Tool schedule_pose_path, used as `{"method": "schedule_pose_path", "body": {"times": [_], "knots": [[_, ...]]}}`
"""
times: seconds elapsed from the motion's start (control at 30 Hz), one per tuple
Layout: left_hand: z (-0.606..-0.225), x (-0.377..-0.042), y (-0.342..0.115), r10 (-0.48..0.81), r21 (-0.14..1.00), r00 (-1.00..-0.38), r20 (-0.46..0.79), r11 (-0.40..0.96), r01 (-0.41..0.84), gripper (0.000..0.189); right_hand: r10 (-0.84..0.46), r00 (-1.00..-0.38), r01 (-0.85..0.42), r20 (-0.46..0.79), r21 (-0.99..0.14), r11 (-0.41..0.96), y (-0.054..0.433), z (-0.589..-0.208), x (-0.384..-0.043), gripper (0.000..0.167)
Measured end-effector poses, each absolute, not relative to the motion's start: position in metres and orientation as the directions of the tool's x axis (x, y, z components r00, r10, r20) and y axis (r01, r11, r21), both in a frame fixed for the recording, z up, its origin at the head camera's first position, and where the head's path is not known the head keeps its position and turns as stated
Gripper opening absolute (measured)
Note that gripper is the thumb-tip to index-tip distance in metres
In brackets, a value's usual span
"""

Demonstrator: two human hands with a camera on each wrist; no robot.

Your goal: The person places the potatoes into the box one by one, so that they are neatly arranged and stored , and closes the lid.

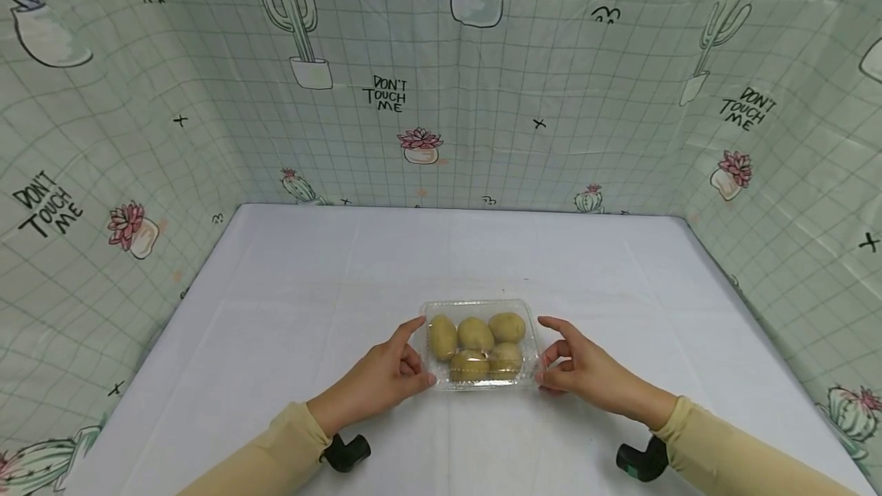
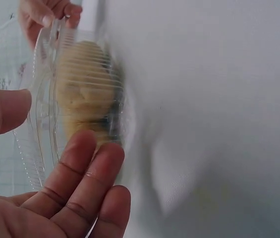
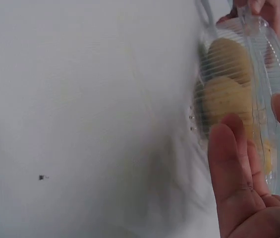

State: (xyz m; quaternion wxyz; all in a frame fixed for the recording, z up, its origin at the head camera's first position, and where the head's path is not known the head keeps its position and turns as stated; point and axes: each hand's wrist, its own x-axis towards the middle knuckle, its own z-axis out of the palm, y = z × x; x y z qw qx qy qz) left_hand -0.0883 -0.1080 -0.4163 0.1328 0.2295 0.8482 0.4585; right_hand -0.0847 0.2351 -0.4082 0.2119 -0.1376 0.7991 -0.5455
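Observation:
A clear plastic clamshell container (image 1: pixel 448 385) with a ribbed wall is held between my two hands in the head view. Through its lid show several oval, yellowish-brown, potato-like pieces (image 1: pixel 475 334). My left hand (image 1: pixel 387 373) grips the left end, thumb at the near corner and index finger at the far one. On the right end, my right hand (image 1: pixel 586 370) has its thumb at the near corner, with the index finger stretched along the side. Both wrist views show the container's rim (image 2: pixel 45 114) between thumb and fingers, and its underside close over the white cloth.
A white cloth (image 1: pixel 331 266) covers the table. Fabric curtains (image 1: pixel 455 98) with cactus prints stand along the back and both sides. Dark devices are strapped at the wrists, one at the left (image 1: pixel 347 453) and one at the right (image 1: pixel 642 459).

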Motion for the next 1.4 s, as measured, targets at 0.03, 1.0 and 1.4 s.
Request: {"method": "schedule_pose_path", "body": {"times": [0.03,1.0,1.4], "knots": [[-0.4169,-0.0886,-0.1079,0.513,0.843,-0.858,-0.017,0.469,0.264,0.084,-0.450,-0.870,0.027,-0.201,-0.931,0.363,0.2349,-0.4084,-0.0852,0.085],[-0.4196,-0.0966,-0.1076,0.512,0.930,-0.851,-0.114,0.357,0.090,0.097,-0.484,-0.861,-0.013,-0.155,-0.945,0.327,0.2374,-0.4148,-0.0898,0.091],[-0.4193,-0.0976,-0.1077,0.514,0.929,-0.849,-0.119,0.360,0.087,0.097,-0.479,-0.866,-0.041,-0.143,-0.935,0.353,0.2380,-0.4138,-0.0923,0.089]]}}
